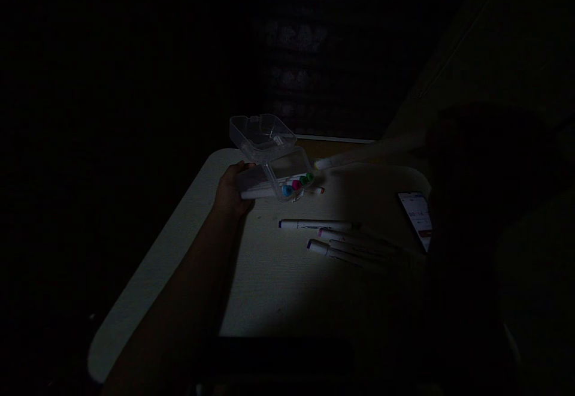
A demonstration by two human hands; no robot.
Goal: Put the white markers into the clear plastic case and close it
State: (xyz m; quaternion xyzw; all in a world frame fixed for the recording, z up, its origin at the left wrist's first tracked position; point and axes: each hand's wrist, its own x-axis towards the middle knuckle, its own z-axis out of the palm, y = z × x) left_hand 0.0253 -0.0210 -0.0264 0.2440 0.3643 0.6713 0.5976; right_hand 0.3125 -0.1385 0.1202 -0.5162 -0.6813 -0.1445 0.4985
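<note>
My left hand (231, 191) is closed around the lower end of a clear plastic case (256, 175), which lies tilted above the table with its hinged lid (263, 132) swung up. Inside the case are several white markers with blue, pink and green tips (296, 184). In deep shadow on the right, my right hand (449, 135) grips a white marker (368, 150); its pale yellowish end points at the case mouth, apart from it. Below, several white markers with purple and pink ends lie loose, one of them a purple-ended marker (314, 224). An orange-ended marker (318, 190) lies behind the case.
A phone with a lit screen (417, 216) lies on the right of the pale table (256, 288). The table has rounded corners. The dark shadow of my right arm covers much of its right side. Behind the table the surroundings are very dark.
</note>
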